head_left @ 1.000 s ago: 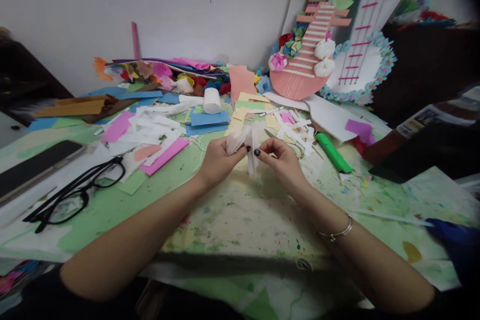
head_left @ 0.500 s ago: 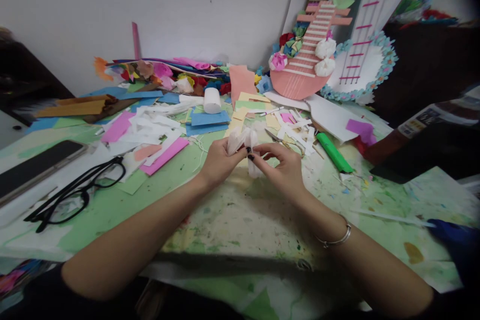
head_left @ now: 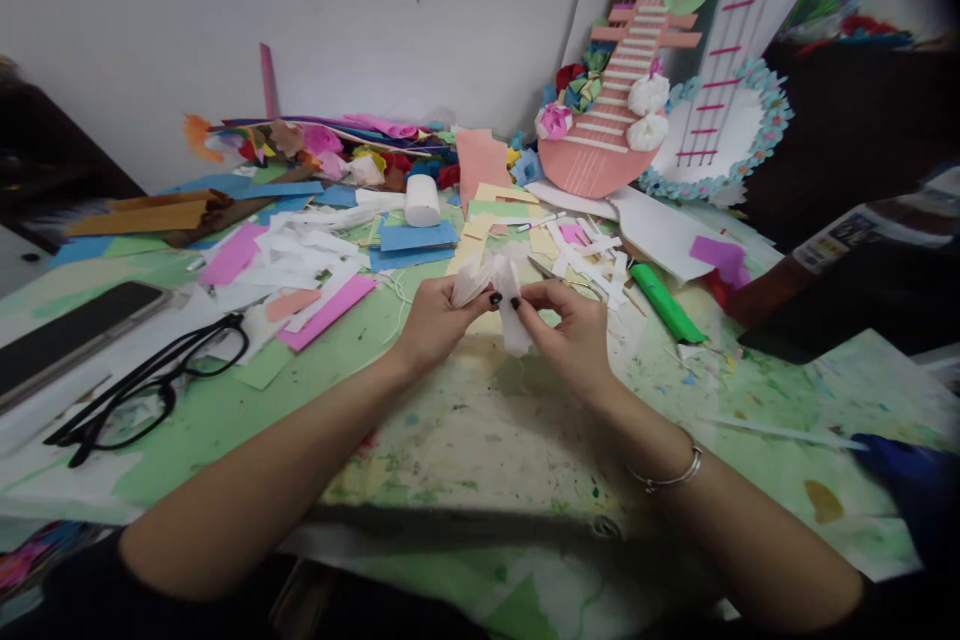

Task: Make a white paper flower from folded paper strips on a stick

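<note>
Above the paint-stained table [head_left: 465, 430], thin white paper [head_left: 514, 328] is held up in front of me.
Black glasses [head_left: 161, 385] lie leftmost; my left hand [head_left: 431, 320] pinches the gathered paper, my right hand [head_left: 570, 335] pinches its hanging strip, scissors [head_left: 541, 268] lie just beyond, and a long green item [head_left: 667, 303] rests farther right.

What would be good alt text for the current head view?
A person's left hand and right hand pinch thin white paper between them over a paint-stained green table. Colored paper scraps lie beyond; black-framed glasses and a phone lie at left, and a pink lute-shaped craft stands at back right.
</note>
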### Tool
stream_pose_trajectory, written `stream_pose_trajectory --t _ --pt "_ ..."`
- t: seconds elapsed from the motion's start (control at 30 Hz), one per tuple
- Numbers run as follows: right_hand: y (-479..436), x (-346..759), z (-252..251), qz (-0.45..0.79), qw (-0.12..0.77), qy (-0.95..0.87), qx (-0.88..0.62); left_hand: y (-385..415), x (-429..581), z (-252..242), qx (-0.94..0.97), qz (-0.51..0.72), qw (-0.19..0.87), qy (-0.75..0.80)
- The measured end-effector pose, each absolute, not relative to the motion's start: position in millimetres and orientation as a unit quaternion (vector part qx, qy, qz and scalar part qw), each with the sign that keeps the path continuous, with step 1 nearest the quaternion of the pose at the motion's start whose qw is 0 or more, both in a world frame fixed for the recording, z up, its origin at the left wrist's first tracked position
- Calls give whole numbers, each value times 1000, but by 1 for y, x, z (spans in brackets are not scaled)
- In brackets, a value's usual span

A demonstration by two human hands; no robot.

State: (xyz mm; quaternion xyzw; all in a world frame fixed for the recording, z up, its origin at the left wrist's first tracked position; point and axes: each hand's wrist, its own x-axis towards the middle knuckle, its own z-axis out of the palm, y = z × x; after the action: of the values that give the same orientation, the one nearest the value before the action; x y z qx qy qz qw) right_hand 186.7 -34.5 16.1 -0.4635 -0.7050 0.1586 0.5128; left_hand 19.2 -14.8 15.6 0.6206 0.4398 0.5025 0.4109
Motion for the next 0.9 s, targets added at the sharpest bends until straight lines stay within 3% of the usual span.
stream_pose_trajectory --t 0.6,0.9 --pt "-30 188 14 313 546 -633 -450 -15 20 17 635 506 389 436" --pt "-38 178 14 202 530 -683 -460 -21 23 20 625 498 396 451"
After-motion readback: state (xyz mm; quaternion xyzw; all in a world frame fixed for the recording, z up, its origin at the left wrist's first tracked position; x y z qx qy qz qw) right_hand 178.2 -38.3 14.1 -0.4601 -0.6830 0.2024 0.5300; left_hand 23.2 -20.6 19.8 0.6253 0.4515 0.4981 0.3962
